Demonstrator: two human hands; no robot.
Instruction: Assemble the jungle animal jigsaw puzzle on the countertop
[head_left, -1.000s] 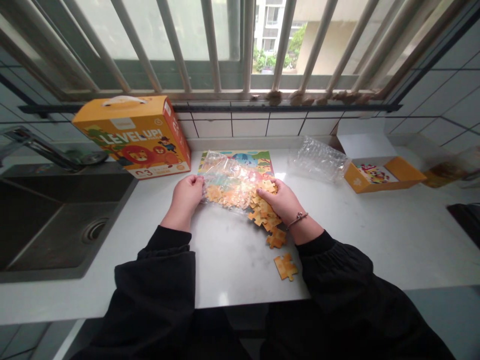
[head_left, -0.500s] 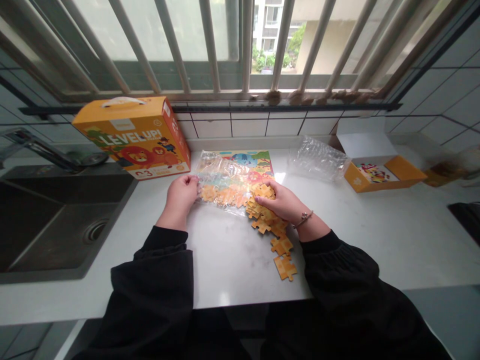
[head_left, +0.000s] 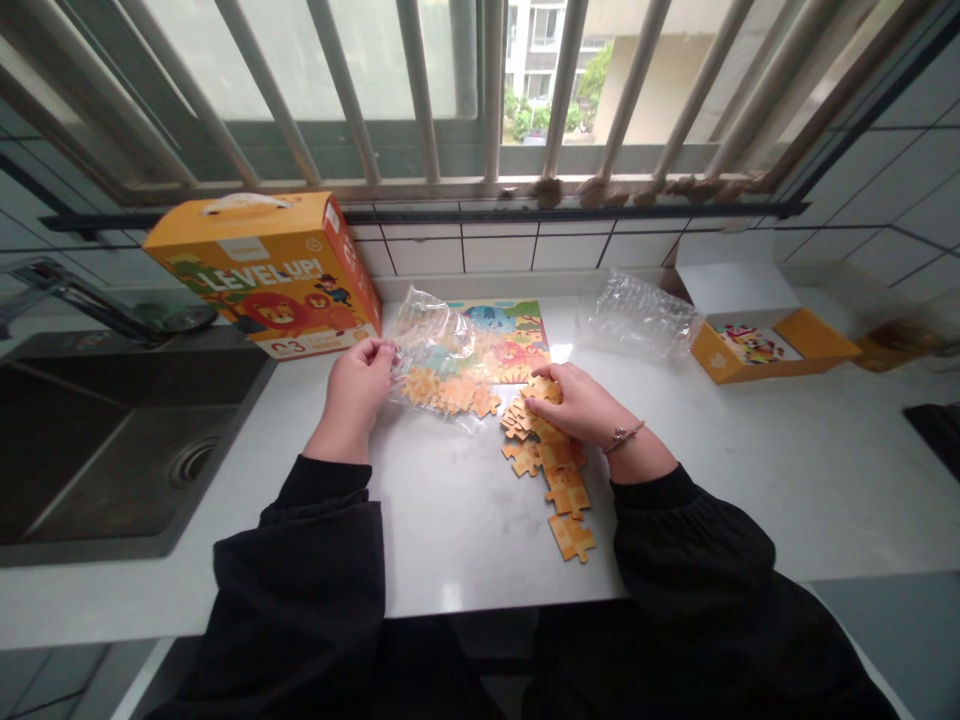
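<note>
My left hand [head_left: 360, 375] is closed on the left edge of a clear plastic bag [head_left: 439, 325]. Orange jigsaw pieces [head_left: 450, 392] lie inside and at the mouth of that bag. Under the bag is a colourful picture sheet [head_left: 525, 335] with animals on it. My right hand [head_left: 574, 402] has its thumb and fingers around some puzzle pieces [head_left: 541, 392] at the top of a heap. More loose pieces [head_left: 571, 538] trail from the heap toward the counter's front edge, partly under the right hand.
An orange carton with a handle [head_left: 277, 280] stands at the back left, beside the dark sink [head_left: 150, 440] and tap [head_left: 90, 305]. At the right lie crumpled clear plastic [head_left: 645, 315] and an opened orange box [head_left: 772, 355] with printed items inside. A barred window is behind the white counter [head_left: 465, 520].
My right hand has shifted slightly right with the pieces, away from the bag. The bag's upper part has lifted and bunched, and a gap now shows between its pieces and the heap.
</note>
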